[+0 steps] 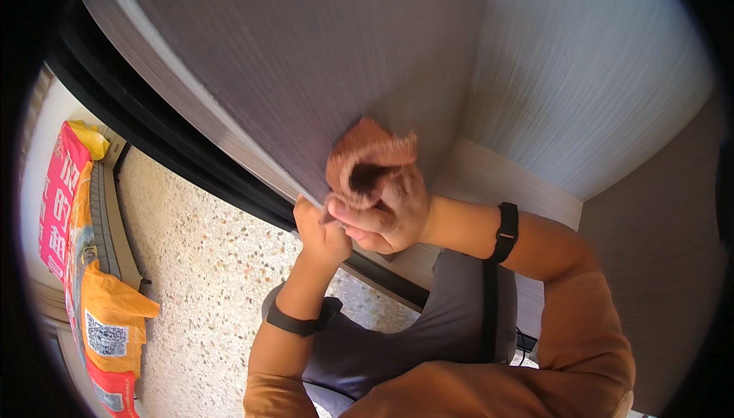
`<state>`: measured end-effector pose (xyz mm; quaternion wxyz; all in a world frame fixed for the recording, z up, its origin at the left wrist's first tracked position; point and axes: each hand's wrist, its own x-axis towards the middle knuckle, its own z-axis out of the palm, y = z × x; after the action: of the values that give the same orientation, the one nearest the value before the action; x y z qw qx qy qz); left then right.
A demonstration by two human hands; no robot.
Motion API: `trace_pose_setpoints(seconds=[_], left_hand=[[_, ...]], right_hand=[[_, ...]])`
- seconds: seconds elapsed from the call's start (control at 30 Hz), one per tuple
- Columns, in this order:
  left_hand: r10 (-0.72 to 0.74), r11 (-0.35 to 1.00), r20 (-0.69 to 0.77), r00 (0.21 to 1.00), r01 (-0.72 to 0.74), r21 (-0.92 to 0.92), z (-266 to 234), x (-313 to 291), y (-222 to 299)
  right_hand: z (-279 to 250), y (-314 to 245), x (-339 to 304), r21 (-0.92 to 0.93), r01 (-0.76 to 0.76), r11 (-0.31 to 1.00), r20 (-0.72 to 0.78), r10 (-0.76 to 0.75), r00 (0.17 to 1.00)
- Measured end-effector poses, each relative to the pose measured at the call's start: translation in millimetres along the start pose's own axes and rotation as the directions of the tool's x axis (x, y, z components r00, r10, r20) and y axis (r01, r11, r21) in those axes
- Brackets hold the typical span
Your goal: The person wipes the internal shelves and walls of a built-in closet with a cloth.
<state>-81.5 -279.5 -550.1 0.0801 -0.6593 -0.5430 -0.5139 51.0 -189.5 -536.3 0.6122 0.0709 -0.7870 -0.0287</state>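
Note:
A crumpled reddish-brown cloth [361,150] is bunched in my right hand [394,215], pressed against a grey-brown wood-grain panel [329,51]. The fingers curl into its folds, and the thumb points left toward the panel's pale edge strip [229,124]. Right beside it, my left hand [323,236] is closed around the lower end of that edge. Its fingertips are mostly hidden behind the panel and my right hand. Both hands are close together, nearly touching. A black band [506,233] circles my right wrist, and another [302,322] my left forearm.
Side panels [589,74] and a low wood-grain base [512,181] form a recess at the right. Black rails [153,120] run along the panel's left. Speckled floor [199,265] lies beyond, with colourful plastic bags [111,303] at far left. My bent knees are below.

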Motion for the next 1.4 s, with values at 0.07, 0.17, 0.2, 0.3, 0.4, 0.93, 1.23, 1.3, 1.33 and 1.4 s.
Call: trace_pose_setpoints(seconds=[0.07, 0.17, 0.2, 0.3, 0.4, 0.93, 1.23, 1.3, 1.33, 1.4], left_hand=[[-0.023, 0.999, -0.038, 0.999, 0.022, -0.045, 8.6, -15.3, -17.7], [-0.312, 0.848, 0.117, 0.943, 0.333, -0.412, 10.1, -11.3, -8.9], [-0.387, 0.749, 0.194, 0.901, 0.430, -0.505, 13.8, -10.1, -4.3], [-0.418, 0.715, 0.346, 0.840, 0.539, -0.444, 8.8, 3.9, 9.1], [-0.157, 0.984, 0.347, 0.925, 0.177, -0.027, 1.7, -34.3, -25.2], [-0.111, 0.926, 0.462, 0.880, -0.078, 0.370, -33.4, -44.7, -10.9], [-0.329, 0.942, 0.302, 0.895, 0.287, 0.175, -18.9, -78.6, -49.1], [-0.360, 0.933, 0.206, 0.910, 0.351, 0.080, -11.0, -78.0, -41.8], [-0.396, 0.884, 0.142, 0.907, 0.419, -0.208, -8.3, -69.5, -38.6], [-0.480, 0.571, 0.021, 0.877, 0.331, -0.751, 0.7, -54.3, -37.8]], right_hand=[[1.8, 0.4, -12.1, -0.016, 0.058, 0.998, 0.035, -0.058, 0.998], [1.4, 16.5, -25.2, 0.004, 0.166, 0.986, 0.085, -0.166, 0.982], [1.3, 22.0, -26.6, 0.015, 0.197, 0.980, 0.095, -0.198, 0.976], [3.8, 44.2, -24.7, 0.005, 0.339, 0.941, 0.088, -0.338, 0.937], [-1.4, 75.5, -41.4, -0.083, 0.252, 0.964, 0.036, -0.250, 0.968], [-54.8, 340.4, -143.9, -0.092, -0.690, 0.718, -0.331, 0.631, 0.701], [-8.3, 252.9, -153.4, -0.016, -0.886, 0.464, -0.378, 0.817, 0.435], [-6.4, 175.2, -114.9, 0.051, -0.810, 0.584, -0.294, 0.784, 0.547], [-12.1, 139.9, -89.3, 0.112, -0.802, 0.587, -0.193, 0.804, 0.562], [-15.1, 81.4, -59.7, 0.125, -0.745, 0.655, -0.043, 0.754, 0.656]])
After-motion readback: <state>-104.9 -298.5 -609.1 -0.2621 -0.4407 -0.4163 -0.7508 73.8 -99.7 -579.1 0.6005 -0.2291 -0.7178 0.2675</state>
